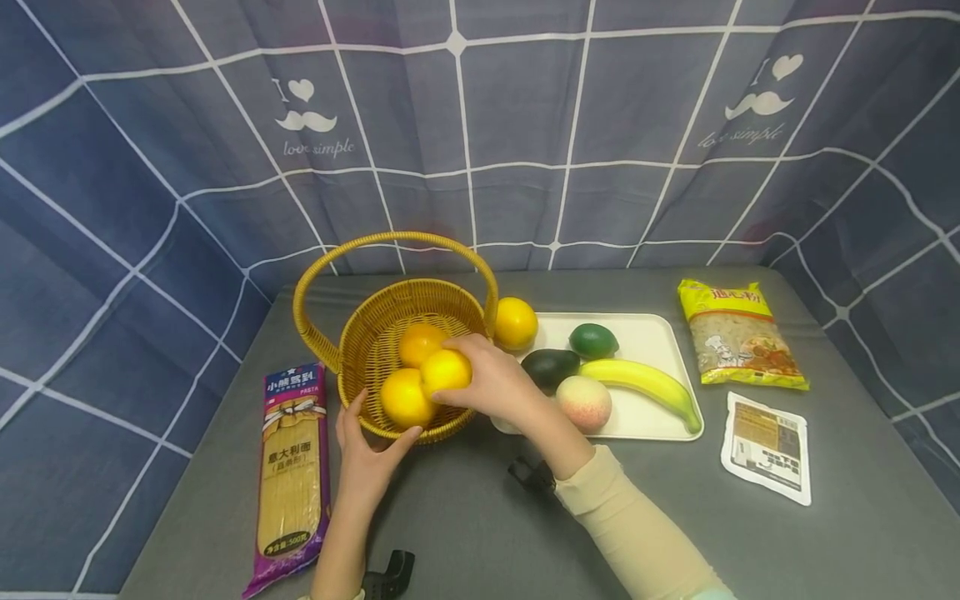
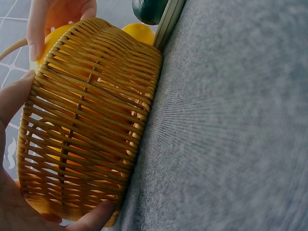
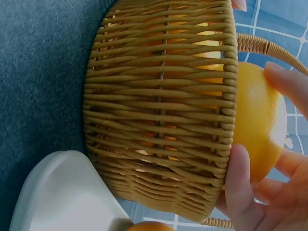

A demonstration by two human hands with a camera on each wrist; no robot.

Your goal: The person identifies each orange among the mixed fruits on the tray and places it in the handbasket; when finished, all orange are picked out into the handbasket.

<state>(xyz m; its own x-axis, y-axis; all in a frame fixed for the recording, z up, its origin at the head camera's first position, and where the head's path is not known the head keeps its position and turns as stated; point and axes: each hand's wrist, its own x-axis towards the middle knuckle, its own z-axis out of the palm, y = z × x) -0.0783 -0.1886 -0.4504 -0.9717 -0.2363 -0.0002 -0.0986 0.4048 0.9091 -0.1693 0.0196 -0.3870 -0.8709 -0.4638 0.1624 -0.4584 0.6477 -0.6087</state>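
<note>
A wicker basket (image 1: 367, 333) with a tall arched handle stands at the table's left. My left hand (image 1: 367, 467) grips its near side, thumb at the rim and fingers along the woven wall (image 2: 91, 115) in the left wrist view. Between the fingers and thumb of my right hand (image 1: 495, 379) is an orange (image 1: 447, 372), held at rim height over the basket's near right part. The right wrist view shows this orange (image 3: 257, 122) just above the rim. Two more oranges, one nearer (image 1: 405, 400) and one farther back (image 1: 420, 342), lie inside the basket.
Right of the basket, a white tray (image 1: 645, 329) bears a banana (image 1: 645, 385), a peach (image 1: 583, 404), a dark avocado (image 1: 551, 368) and a green fruit (image 1: 594, 340). Another orange (image 1: 516, 323) sits at its left end. Pasta (image 1: 292, 475), a yellow bag (image 1: 742, 333) and a white pouch (image 1: 767, 446) lie around.
</note>
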